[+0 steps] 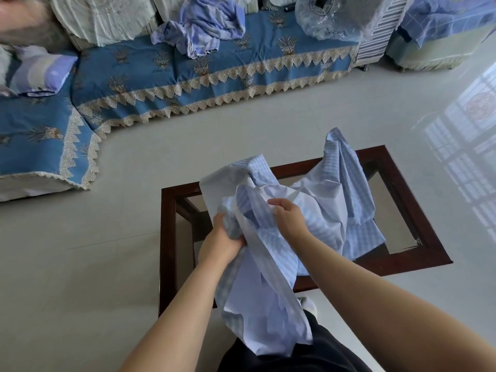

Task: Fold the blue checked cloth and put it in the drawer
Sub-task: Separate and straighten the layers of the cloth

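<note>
Over the table [429, 226], both hands [222, 237] grip the crumpled cloth [330, 208], hiding its edges.

from my remote seat this reads as a home living room. i see a sofa [188, 76] wrapped in a blue printed cover trimmed with cream lace, a pillow [40, 73] in its corner, and a crumpled lilac sheet [204, 25] lying on the seat. a dark wooden coffee table [167, 251] with a glass top stands on a glossy pale tiled floor [295, 116], which mirrors a barred window.
</note>
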Demonstrator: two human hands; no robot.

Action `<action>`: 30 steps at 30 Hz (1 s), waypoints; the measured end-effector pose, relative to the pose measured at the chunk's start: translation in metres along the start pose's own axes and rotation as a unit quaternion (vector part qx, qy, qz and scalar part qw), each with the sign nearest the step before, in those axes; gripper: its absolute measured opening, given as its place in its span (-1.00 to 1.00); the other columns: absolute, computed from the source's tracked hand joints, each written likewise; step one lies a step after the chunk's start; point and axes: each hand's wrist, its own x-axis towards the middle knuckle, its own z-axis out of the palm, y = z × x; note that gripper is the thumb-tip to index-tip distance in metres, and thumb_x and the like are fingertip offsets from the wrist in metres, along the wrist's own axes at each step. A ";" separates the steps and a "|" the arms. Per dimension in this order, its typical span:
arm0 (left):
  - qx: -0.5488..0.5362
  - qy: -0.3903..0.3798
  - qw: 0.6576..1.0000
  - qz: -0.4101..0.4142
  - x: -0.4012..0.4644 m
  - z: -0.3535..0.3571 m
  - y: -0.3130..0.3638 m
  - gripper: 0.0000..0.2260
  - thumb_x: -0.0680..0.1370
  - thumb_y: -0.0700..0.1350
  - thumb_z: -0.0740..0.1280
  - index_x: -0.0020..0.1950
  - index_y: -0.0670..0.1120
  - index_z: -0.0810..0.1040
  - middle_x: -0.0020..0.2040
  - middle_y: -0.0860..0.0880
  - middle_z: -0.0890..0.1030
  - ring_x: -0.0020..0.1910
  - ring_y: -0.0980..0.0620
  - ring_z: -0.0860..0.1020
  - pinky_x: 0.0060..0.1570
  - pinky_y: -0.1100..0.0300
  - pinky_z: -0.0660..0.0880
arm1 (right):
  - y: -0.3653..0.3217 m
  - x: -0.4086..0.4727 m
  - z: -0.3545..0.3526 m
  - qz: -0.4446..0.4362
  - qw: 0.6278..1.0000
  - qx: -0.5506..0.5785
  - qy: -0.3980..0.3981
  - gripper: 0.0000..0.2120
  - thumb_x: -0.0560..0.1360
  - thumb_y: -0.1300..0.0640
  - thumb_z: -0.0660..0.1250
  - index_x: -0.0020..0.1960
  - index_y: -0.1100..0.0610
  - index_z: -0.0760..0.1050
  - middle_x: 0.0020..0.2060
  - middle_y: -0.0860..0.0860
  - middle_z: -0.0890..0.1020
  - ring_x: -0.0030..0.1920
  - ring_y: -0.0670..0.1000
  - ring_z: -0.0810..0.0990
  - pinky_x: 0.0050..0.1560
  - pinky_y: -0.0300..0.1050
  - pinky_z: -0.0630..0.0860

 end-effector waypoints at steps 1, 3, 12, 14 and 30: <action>0.035 0.011 0.999 0.005 0.002 -0.001 -0.002 -0.22 0.40 0.26 0.33 0.48 0.14 -0.02 0.03 -0.03 0.53 -0.10 -0.11 0.59 -0.14 0.05 0.53 | 0.002 -0.001 0.000 -0.010 0.999 -0.039 0.013 -0.66 0.52 0.26 0.07 0.17 0.09 0.51 -0.21 -0.03 0.56 -0.31 -0.07 0.47 -0.33 -0.24 0.41; 0.132 0.027 0.991 0.021 0.005 -0.005 -0.010 -0.12 0.38 0.26 0.35 0.49 0.22 -0.17 0.12 -0.02 0.36 -0.08 -0.11 0.57 -0.27 0.12 0.44 | 0.007 -0.002 -0.005 -0.040 0.988 -0.143 0.043 -0.71 0.57 0.17 0.08 0.20 0.09 0.48 -0.12 0.00 0.59 -0.20 -0.01 0.51 -0.26 -0.17 0.44; 0.425 0.028 0.905 -0.003 0.026 -0.001 -0.043 -0.63 0.54 -0.15 0.21 0.35 0.01 0.33 0.27 -0.12 0.39 0.22 -0.12 0.38 -0.02 0.14 0.39 | 0.020 0.018 -0.054 0.028 0.921 -0.379 0.090 -0.63 0.56 0.22 0.08 0.33 0.07 0.39 0.13 0.11 0.59 0.08 0.17 0.57 -0.09 -0.05 0.45; 0.392 0.018 0.919 -0.038 0.032 0.000 -0.048 -0.67 0.57 -0.13 0.14 0.34 -0.05 0.38 0.28 -0.14 0.42 0.24 -0.13 0.39 0.06 0.10 0.41 | 0.017 0.015 -0.063 0.070 0.864 -0.497 0.046 -0.68 0.54 0.23 0.15 0.27 0.15 0.44 0.11 0.13 0.58 0.10 0.17 0.56 -0.08 -0.04 0.47; -0.056 0.204 0.977 -0.025 0.024 -0.023 -0.014 -0.71 0.60 -0.02 0.17 -0.13 -0.19 0.54 -0.20 -0.13 0.58 -0.11 -0.22 0.55 -0.28 0.16 0.33 | -0.023 -0.009 -0.051 -0.185 0.959 -0.137 0.167 -0.57 0.62 0.22 0.03 0.45 -0.03 0.33 -0.11 0.05 0.60 -0.13 0.02 0.54 -0.15 -0.12 0.44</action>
